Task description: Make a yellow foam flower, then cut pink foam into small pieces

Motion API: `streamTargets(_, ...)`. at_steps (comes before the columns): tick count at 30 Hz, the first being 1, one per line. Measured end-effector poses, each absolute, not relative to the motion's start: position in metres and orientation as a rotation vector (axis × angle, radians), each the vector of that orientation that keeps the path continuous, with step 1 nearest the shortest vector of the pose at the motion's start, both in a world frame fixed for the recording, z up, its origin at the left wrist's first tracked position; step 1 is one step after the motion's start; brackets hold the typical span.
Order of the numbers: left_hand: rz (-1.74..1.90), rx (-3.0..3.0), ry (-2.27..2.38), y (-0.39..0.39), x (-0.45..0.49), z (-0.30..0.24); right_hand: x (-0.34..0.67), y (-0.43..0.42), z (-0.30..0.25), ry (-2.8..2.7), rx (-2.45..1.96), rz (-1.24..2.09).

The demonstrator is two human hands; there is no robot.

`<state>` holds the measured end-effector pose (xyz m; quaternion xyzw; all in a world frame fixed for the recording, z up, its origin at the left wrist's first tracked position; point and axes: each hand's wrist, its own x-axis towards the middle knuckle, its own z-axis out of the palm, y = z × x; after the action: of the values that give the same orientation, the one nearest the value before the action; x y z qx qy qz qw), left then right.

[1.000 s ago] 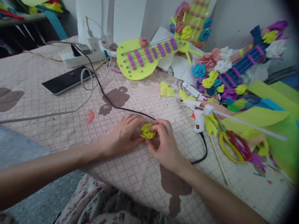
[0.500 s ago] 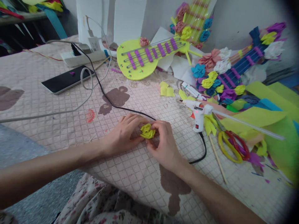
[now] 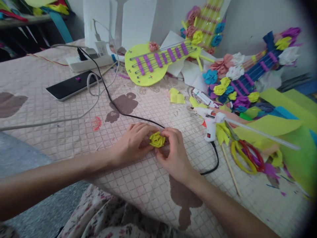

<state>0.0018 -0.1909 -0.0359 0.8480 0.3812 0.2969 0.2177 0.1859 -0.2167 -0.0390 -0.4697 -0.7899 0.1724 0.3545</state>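
A small yellow foam flower [image 3: 157,140] sits between both hands, low over the pink quilted cloth [image 3: 49,109]. My left hand [image 3: 132,142] curls its fingers round the flower's left side. My right hand [image 3: 174,150] pinches the flower from the right, thumb and fingers pressed to its petals. A black cord [image 3: 123,112] runs just behind the hands.
A white hot glue gun [image 3: 210,124] stands right of the hands, with yellow and red scissors [image 3: 244,153] and foam sheets [image 3: 292,132] beyond. A yellow foam guitar [image 3: 153,62], a flower-covered blue guitar [image 3: 247,79], a phone [image 3: 71,86] and a power strip [image 3: 86,61] lie farther back.
Both hands keep working the yellow flower in place; the fingers have shifted slightly and the flower looks a little more tightly rolled. The view has drifted slightly.
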Motion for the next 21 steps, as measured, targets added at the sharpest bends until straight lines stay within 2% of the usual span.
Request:
streamTargets(14,0.956,2.323,1.111,-0.192,-0.001,-0.038,0.192,-0.222,-0.026,-1.895,-1.117,0.528)
streamTargets(21,1.126,2.396,1.185,-0.182,-0.003,-0.02,0.202,-0.234,-0.021,-1.793,-1.01,0.558)
